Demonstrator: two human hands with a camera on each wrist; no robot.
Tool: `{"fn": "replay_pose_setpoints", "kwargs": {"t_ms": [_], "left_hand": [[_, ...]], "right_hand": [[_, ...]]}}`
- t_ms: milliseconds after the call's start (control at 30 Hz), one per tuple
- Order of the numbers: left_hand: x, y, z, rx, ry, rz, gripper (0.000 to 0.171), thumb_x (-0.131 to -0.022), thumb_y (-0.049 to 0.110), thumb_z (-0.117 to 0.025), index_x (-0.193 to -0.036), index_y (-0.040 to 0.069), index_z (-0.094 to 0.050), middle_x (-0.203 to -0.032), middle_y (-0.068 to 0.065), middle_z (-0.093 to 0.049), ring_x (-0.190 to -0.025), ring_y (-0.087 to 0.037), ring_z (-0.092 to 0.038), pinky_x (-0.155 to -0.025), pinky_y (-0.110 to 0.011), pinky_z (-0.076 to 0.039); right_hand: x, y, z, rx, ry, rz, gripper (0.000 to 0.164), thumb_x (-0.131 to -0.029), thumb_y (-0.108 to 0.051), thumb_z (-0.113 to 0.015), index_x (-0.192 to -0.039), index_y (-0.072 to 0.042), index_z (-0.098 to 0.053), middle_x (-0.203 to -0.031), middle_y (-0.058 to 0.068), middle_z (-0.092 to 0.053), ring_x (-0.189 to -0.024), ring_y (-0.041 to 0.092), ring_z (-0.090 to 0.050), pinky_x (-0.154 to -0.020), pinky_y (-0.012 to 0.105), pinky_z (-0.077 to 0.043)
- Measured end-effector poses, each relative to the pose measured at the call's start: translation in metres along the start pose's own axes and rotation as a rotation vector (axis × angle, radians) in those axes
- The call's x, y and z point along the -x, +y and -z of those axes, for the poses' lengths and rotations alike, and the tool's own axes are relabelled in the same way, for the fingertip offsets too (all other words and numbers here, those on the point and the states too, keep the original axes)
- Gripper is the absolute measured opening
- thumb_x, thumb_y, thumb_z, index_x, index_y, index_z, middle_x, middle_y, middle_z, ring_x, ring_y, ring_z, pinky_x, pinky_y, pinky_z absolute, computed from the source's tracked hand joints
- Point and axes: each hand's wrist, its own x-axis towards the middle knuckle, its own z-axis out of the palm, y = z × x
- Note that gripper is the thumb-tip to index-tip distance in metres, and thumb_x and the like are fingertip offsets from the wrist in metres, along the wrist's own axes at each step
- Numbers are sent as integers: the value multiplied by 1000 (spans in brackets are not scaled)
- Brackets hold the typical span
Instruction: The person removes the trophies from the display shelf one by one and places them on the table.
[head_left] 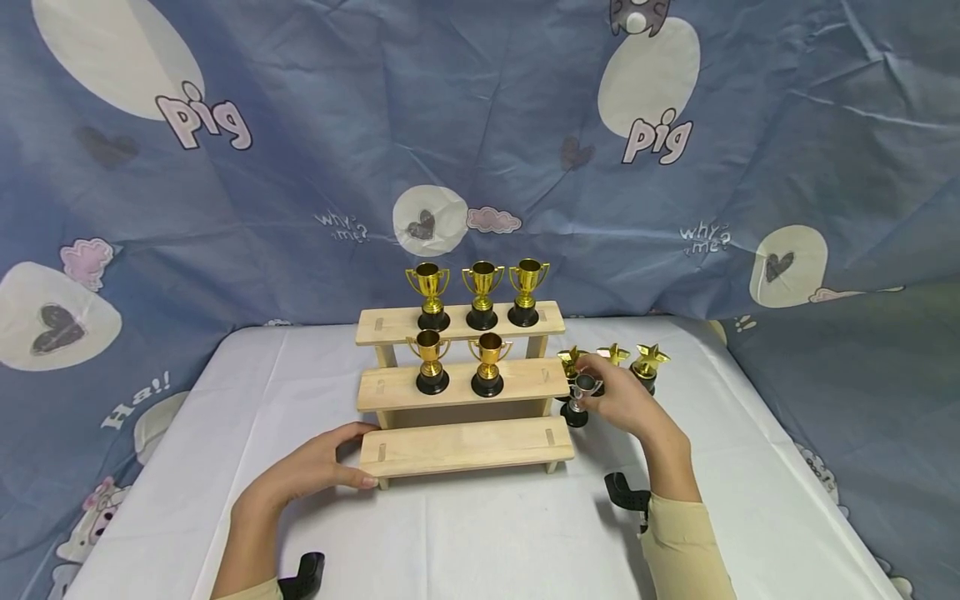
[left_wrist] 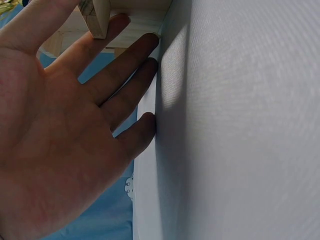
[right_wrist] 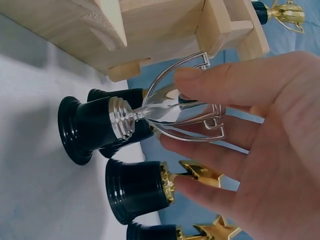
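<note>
My right hand (head_left: 618, 400) pinches a small silver trophy cup (right_wrist: 162, 107) by its bowl, thumb on one side and fingers on the other. The cup is near upright, just right of a three-step wooden stand (head_left: 465, 446); whether its black base touches the table cannot be told. At the stand's left end, my left hand (head_left: 311, 467) rests against the lowest step, thumb at the front corner. Its fingers (left_wrist: 117, 75) are spread and fairly straight in the left wrist view. Three gold trophy cups (head_left: 482, 292) stand on the top step and two gold cups (head_left: 430, 358) on the middle one.
Three gold star trophies (head_left: 647, 362) with black bases stand right of the stand, behind my right hand. A white cloth (head_left: 480, 542) covers the table. Behind it hangs a blue printed curtain (head_left: 480, 167).
</note>
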Motion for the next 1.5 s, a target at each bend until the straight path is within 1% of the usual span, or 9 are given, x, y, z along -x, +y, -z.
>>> {"fn": "replay_pose_setpoints", "kwargs": {"t_ms": [133, 300, 467, 567, 700, 833, 967, 1133, 1500], "left_hand": [[0, 0, 0, -4, -1, -4, 79, -71, 39, -86, -141, 16, -54, -152, -16, -46, -145, -44, -33, -111, -66, -31], [0, 1, 0, -1, 1, -8, 80, -71, 38, -86, -141, 16, -54, -152, -16, -46, -145, -44, -33, -111, -67, -31], [0, 1, 0, 9, -3, -4, 80, -71, 38, -86, -141, 16, -53, -152, -16, -46, -145, -43, -33, -111, -66, -31], [0, 1, 0, 14, -9, -4, 80, -72, 38, -85, -141, 15, -53, -151, -16, -47, -145, -43, -34, -110, -66, -32], [0, 1, 0, 5, -8, -6, 80, -72, 39, -85, -141, 15, -53, -151, -16, -47, -145, -43, -34, -111, -66, -31], [-1, 1, 1, -4, -2, -4, 80, -72, 40, -86, -141, 15, -53, -152, -16, -46, -145, -44, -33, -111, -67, -31], [-1, 0, 0, 0, -4, -3, 80, -72, 39, -86, -141, 15, -53, -152, -16, -46, -145, -44, -33, -111, -67, -31], [0, 0, -1, 0, -8, -1, 80, -72, 39, -85, -142, 16, -53, -152, -15, -46, -145, -43, -34, -110, -66, -33], [0, 2, -1, -14, -5, 9, 81, -72, 41, -85, -142, 15, -53, -152, -16, -46, -144, -43, -35, -110, -66, -33]], "right_hand": [[1, -2, 1, -18, -6, -7, 57, -84, -11, -71, -138, -15, -52, -132, 18, -62, -127, 39, -55, -100, 58, -46], [3, -5, 4, -5, 14, 4, 60, -84, -14, -72, -141, -17, -52, -130, 16, -65, -124, 37, -58, -98, 57, -48], [6, -12, 8, 28, 86, 48, 56, -85, -22, -74, -138, -18, -56, -124, 11, -68, -116, 32, -63, -94, 56, -50], [8, -15, 10, 14, 128, 77, 55, -86, -24, -74, -137, -17, -56, -127, 12, -67, -117, 34, -63, -95, 57, -49], [9, -17, 10, -19, 169, 95, 53, -88, -24, -73, -138, -19, -55, -130, 10, -65, -120, 34, -61, -99, 57, -47], [8, -21, 7, -57, 221, 134, 54, -89, -23, -73, -140, -23, -54, -127, 8, -66, -119, 30, -60, -100, 56, -46], [6, -26, 2, -99, 283, 233, 56, -90, -18, -73, -142, -22, -53, -121, 9, -68, -114, 27, -62, -102, 53, -45], [3, -35, -6, -128, 331, 327, 57, -90, -19, -73, -143, -24, -52, -121, 6, -69, -118, 26, -63, -105, 52, -44], [0, -45, -18, -156, 344, 352, 60, -90, -18, -73, -145, -27, -50, -121, 7, -70, -121, 25, -62, -106, 53, -44]]}}
